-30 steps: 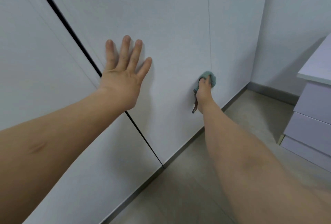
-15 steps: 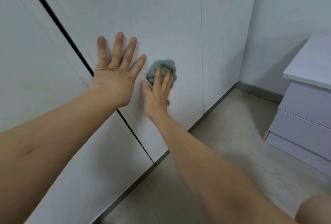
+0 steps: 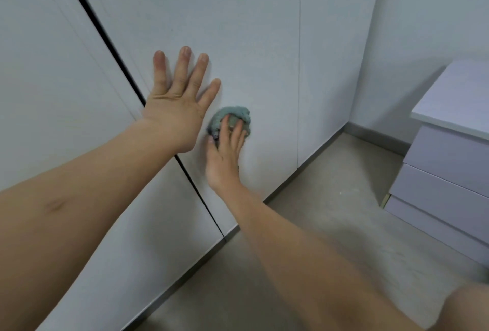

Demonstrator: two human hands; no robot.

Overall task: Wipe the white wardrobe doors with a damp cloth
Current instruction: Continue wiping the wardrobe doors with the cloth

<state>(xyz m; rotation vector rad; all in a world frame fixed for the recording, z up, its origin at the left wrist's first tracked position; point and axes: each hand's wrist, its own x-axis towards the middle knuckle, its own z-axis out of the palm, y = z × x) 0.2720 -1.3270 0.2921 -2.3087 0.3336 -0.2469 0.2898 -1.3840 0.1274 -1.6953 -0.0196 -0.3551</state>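
Against the white wardrobe door (image 3: 251, 39), left hand (image 3: 177, 108) rests flat, fingers spread. Right hand (image 3: 225, 156) just beside it presses a bunched teal cloth (image 3: 235, 115) onto the door, fingers straight. Drawer unit (image 3: 449, 161) at right.

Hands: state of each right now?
Left hand: open, flat against the wardrobe door.
Right hand: open, straight fingers pressing the green cloth onto the door.

Cloth (image 3: 232, 119) partly under blurred right hand (image 3: 225, 156)
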